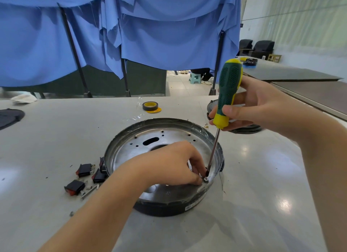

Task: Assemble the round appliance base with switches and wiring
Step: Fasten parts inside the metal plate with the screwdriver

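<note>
The right hand (pixel 249 109) gripped the screwdriver (pixel 226 96), tip on a screw (pixel 206 180) inside the base (pixel 216 144); left hand (pixel 176 163) fingers pinched beside the screw.

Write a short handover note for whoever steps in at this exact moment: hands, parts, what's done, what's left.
Right hand grips the screwdriver, tip down on a small fastener at the round base's inner right wall.
Left hand reaches inside the base, fingertips steadying that fastener.
Three rocker switches lie loose on the table left of the base, with loose screws beside them; a fourth sits against the rim, whether fitted I can't tell. Tape roll behind.
Done: fastener started. Left: tighten it, fit switches, wiring.
</note>
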